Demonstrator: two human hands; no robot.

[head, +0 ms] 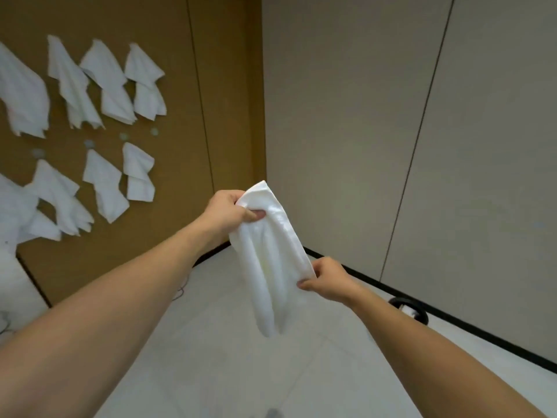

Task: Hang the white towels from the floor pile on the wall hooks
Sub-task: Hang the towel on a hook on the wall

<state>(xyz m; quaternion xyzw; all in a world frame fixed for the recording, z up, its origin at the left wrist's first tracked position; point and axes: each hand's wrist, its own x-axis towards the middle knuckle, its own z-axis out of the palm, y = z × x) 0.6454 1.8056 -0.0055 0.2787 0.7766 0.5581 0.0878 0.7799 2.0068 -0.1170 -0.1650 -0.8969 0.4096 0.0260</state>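
Observation:
A white towel [271, 254] hangs in the air in front of me, held by both hands. My left hand [229, 211] grips its upper corner, fingers curled round the cloth. My right hand [327, 280] pinches its right edge lower down. The rest of the towel droops below the hands. On the brown wall panel [187, 140] at the left, several white towels [104, 82] hang from hooks in two rows. Three bare round hooks [123, 136] show between the rows. The floor pile is not in view.
A beige wall [391, 131] with a black skirting fills the right. A dark round object [408, 309] sits on the pale tiled floor [226, 342] by that wall. A thin cable lies on the floor near the brown panel's foot.

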